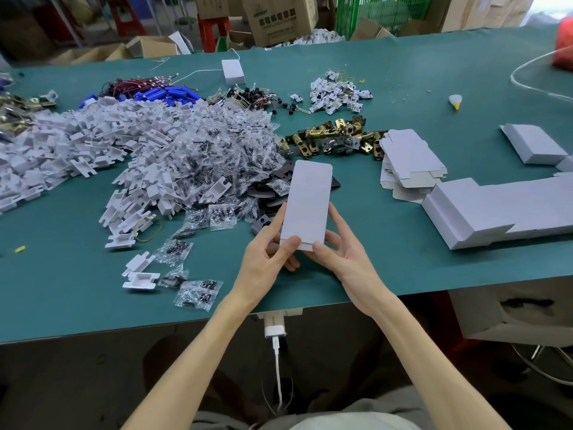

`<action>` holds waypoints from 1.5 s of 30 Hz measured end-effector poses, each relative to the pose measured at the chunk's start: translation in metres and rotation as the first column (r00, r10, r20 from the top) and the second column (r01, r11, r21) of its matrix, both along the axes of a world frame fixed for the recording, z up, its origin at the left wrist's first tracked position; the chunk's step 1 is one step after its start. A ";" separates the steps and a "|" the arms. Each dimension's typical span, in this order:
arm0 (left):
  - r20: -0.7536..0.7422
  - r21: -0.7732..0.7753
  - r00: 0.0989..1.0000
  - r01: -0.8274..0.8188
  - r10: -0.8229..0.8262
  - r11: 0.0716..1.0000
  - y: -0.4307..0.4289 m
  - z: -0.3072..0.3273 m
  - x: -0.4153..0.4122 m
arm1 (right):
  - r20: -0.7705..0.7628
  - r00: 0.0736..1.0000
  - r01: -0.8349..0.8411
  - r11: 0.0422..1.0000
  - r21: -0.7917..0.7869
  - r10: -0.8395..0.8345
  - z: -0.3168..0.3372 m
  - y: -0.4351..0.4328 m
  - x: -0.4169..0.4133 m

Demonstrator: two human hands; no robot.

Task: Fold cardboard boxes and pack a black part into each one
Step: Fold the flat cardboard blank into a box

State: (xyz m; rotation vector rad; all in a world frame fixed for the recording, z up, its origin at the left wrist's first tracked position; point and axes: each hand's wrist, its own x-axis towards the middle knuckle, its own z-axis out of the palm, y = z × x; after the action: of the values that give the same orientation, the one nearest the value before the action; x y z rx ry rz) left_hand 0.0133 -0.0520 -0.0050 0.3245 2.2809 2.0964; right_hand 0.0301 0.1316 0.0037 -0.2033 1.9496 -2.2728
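Both hands hold a flat white cardboard box blank (307,203) upright above the green table (403,88). My left hand (266,252) pinches its lower left corner with thumb on the front. My right hand (338,246) pinches the lower right corner, its fingers spread behind the card. Flat black parts (273,189) lie in a small heap just behind the blank, partly hidden by it. A stack of unfolded white blanks (409,162) lies to the right.
A big pile of white plastic trays (93,141) and clear screw bags (217,144) fills the left. Brass latches (335,135) sit behind. Folded white boxes (496,209) line the right side. A charger (274,327) hangs off the table's front edge.
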 end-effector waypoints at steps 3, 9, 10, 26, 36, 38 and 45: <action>-0.005 0.003 0.999 -0.036 0.036 0.999 -0.001 0.000 -0.001 | -0.008 1.000 -0.010 1.000 -0.019 0.010 -0.001 0.000 0.000; 0.005 0.012 0.997 -0.082 0.082 0.997 -0.003 -0.002 0.000 | -0.002 1.000 0.001 1.000 -0.027 -0.001 0.000 0.000 0.000; 0.003 0.010 0.996 -0.086 0.086 0.996 -0.003 -0.002 0.000 | 0.005 1.000 0.001 0.999 -0.041 -0.001 0.000 0.000 0.000; 0.012 0.063 0.995 -0.103 0.103 0.993 -0.002 -0.010 -0.001 | 0.051 0.999 0.000 0.980 -0.201 0.010 0.001 -0.001 -0.001; -0.122 -0.220 0.990 -0.102 0.076 0.970 -0.001 -0.009 -0.001 | 0.082 0.996 0.041 0.984 -0.175 -0.027 -0.003 -0.004 -0.002; -0.136 -0.240 0.987 -0.112 0.080 0.964 -0.001 -0.009 0.000 | 0.088 0.996 0.031 0.986 -0.165 -0.017 -0.003 -0.003 -0.002; -0.131 -0.215 0.986 -0.133 0.106 0.967 0.000 -0.012 0.000 | 0.085 0.996 0.017 0.988 -0.155 -0.004 -0.004 -0.003 -0.001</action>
State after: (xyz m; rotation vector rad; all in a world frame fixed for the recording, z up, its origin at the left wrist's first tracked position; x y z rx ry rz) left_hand 0.0136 -0.0517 -0.0172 0.3181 2.6379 1.8897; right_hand 0.0288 0.1286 -0.0003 -0.1118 1.7386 -2.3997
